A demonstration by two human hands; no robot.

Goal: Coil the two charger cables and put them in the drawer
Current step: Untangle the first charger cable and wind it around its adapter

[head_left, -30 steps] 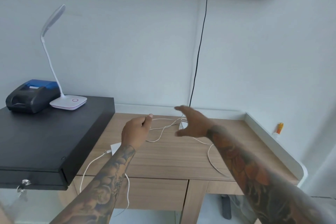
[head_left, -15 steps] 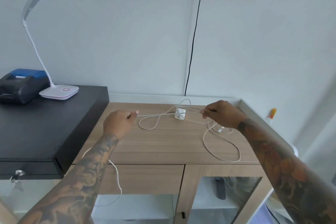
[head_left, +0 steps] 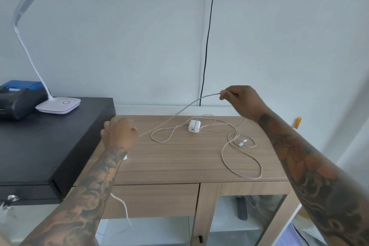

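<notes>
Stretching a white cable (head_left: 180,110) between both clamped hands: left hand (head_left: 119,135) near the desk's (head_left: 179,162) left edge, right hand (head_left: 238,99) raised above its back edge.

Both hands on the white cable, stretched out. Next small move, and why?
Probably bring the right hand over to the left hand to lay the first loop. The cable runs straight between the two pinches, and the rest lies loose on the desk around the charger brick, uncoiled.

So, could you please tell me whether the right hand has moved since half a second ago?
Yes: the right hand has risen, now level with the black wall cord's lower end.
</notes>
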